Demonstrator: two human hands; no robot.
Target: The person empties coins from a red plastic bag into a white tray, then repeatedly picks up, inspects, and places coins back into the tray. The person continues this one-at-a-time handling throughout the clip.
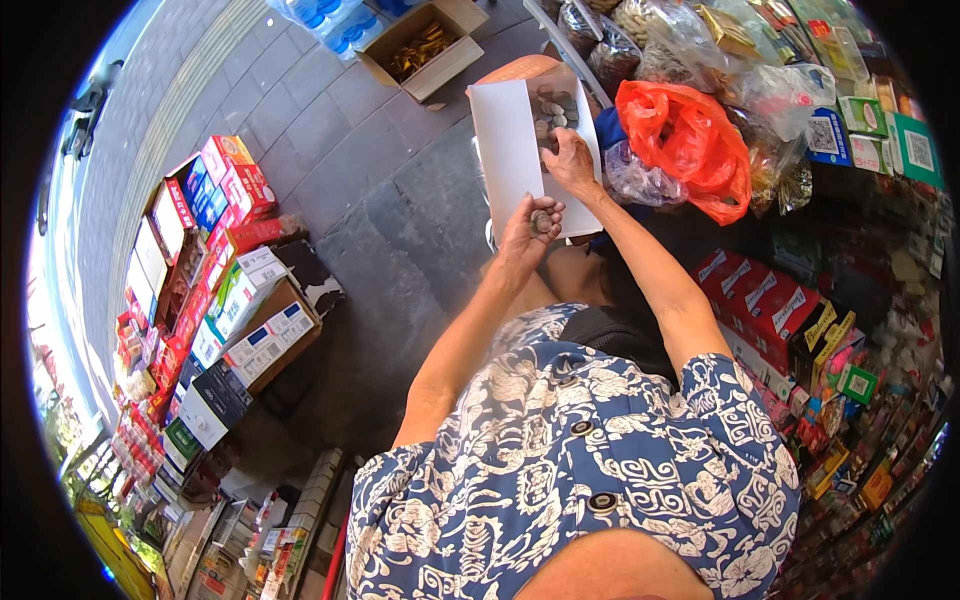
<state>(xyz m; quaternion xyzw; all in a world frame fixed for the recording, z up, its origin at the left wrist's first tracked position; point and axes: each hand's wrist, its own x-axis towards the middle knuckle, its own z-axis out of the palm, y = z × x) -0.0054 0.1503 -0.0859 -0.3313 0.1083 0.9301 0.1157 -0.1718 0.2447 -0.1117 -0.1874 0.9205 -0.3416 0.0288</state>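
My left hand (527,231) is palm up with its fingers curled around a small stack of coins (541,220). It is at the near edge of a shallow white box (587,215). The box's white flap or lid (504,142) lies folded out on the left. Loose silver and dark coins (559,111) are gathered at the far end of the box. My right hand (573,162) reaches into the box, fingertips bent down against the near coins. Whether a coin is pinched there is hidden by the fingers. An orange-brown surface (517,69) shows under the box's far end.
Right of the box are a red plastic bag (682,146) and bagged dry goods (615,56). A carton of gold-wrapped items (424,52) and bottled water (330,26) stand ahead on the paving. Stacked product boxes (225,300) line the left; red Budweiser cartons (761,300) are at the right.
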